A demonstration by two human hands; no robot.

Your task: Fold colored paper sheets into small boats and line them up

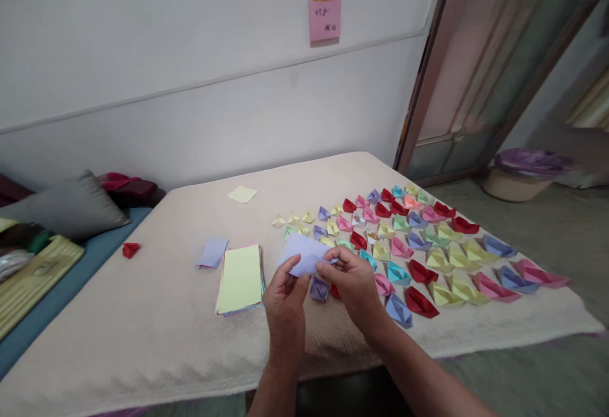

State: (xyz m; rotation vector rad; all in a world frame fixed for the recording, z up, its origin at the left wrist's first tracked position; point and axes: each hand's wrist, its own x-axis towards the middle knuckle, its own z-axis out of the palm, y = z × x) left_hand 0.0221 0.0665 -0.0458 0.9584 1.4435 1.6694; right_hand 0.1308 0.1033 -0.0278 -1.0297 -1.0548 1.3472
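A lavender sheet of paper (304, 252), partly folded, is held up over the front of the table between both hands. My left hand (287, 293) pinches its lower left edge with thumb and fingers. On the paper's right side, my right hand (349, 280) grips the edge, thumb on the near face. A lavender folded paper boat (320, 289) sits on the cloth just below the hands. To the left lies a stack of coloured paper (240, 277) with a pale yellow sheet on top, beside a smaller lavender paper piece (212, 253).
Rows of small folded paper boats (402, 247) in several colours cover the table's right side. A yellow sheet (242, 194) lies at the back, a red folded piece (130, 250) at the left. A grey cushion (71, 207) and a bin (521, 179) are beyond the white cloth.
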